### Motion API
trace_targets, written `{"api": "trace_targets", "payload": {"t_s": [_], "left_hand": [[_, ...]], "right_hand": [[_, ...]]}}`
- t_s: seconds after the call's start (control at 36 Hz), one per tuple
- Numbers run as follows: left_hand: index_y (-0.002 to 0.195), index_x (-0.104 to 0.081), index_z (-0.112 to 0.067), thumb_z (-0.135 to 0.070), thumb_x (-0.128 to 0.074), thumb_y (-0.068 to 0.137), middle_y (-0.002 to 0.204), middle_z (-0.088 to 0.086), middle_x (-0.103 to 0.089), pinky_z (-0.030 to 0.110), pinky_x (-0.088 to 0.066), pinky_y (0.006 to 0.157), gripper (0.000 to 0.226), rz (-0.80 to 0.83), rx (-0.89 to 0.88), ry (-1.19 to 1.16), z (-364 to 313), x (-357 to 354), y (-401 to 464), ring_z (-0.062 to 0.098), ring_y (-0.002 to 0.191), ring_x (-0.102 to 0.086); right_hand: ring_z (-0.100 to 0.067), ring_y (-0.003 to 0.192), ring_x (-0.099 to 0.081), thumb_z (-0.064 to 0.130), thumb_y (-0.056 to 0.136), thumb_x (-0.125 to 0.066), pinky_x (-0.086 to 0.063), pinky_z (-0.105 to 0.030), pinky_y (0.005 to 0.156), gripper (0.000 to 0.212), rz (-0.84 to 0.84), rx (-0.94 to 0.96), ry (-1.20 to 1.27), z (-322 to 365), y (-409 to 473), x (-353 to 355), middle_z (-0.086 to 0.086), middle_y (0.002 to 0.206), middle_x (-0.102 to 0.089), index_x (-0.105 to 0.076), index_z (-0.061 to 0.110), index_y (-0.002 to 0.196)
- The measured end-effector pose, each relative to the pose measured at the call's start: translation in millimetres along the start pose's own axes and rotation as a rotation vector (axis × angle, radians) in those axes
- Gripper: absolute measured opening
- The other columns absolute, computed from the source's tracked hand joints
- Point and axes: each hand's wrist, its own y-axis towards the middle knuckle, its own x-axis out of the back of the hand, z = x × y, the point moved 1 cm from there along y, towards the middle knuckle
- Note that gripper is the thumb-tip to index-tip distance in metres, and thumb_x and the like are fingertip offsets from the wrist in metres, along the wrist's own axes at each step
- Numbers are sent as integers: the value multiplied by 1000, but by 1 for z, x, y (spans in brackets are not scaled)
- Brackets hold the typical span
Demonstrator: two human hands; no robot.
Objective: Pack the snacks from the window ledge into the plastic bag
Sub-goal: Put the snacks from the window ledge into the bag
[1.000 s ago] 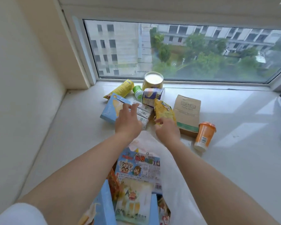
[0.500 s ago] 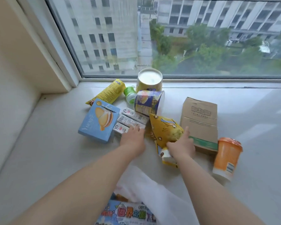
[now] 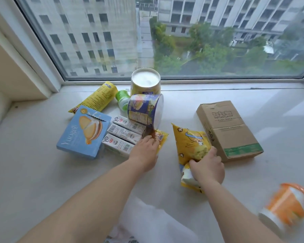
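My right hand (image 3: 208, 168) grips the lower end of a yellow snack bag (image 3: 191, 142), lifted off the white ledge (image 3: 42, 172). My left hand (image 3: 145, 151) reaches onto a small yellow-brown packet (image 3: 161, 137) beside three white drink cartons (image 3: 123, 135); whether it grips the packet I cannot tell. A blue biscuit box (image 3: 82, 132) lies left of the cartons. A blue-and-yellow tub (image 3: 145, 109) lies on its side behind them. The white plastic bag (image 3: 153, 223) lies at the bottom edge between my arms.
At the back by the window stand a yellow tub (image 3: 145, 85), a small green bottle (image 3: 124, 100) and a long yellow packet (image 3: 96, 98). A brown cardboard box (image 3: 228, 130) lies on the right. An orange cup (image 3: 288, 206) stands at the near right.
My right hand has pulled the yellow snack bag right and toward me, away from the pile. My left hand has reached onto the small packet it uncovered. The view has moved closer.
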Motion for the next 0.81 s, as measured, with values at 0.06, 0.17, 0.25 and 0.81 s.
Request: {"api": "trace_targets", "payload": {"t_s": [0.06,0.17,0.25,0.81], "left_hand": [[145,-25,-8,-38,-40,98,147,11,-33,38,-23,114,58,-2,131,-136,-7,-3,15,27,138,-25],[137,-32,-8,-41,-46,96,136,14,-38,39,-31,106,55,-12,369,-362,-12,-5,38,29,129,-32],[138,-32,-10,-33,-51,94,139,14,-32,39,-31,105,53,-45,392,-319,-15,-14,45,30,130,-30],[110,-52,-4,-29,-48,93,117,13,-49,41,-34,91,31,-205,238,-154,58,8,-52,32,111,-42]], "right_hand": [[-36,118,-45,36,76,-66,-43,-41,93,81,1,5,-19,0,2,-3,-19,127,-47,-22,11,139],[-35,116,-44,42,76,-64,-41,-39,94,86,11,22,-81,1,4,-6,-18,127,-44,-17,12,141],[-35,115,-42,45,76,-62,-39,-38,95,86,23,50,-133,5,4,-10,-19,127,-41,-16,13,141],[-34,114,-49,43,74,-70,-42,-39,91,93,40,132,59,6,-24,-22,-16,126,-46,-14,20,145]]}}
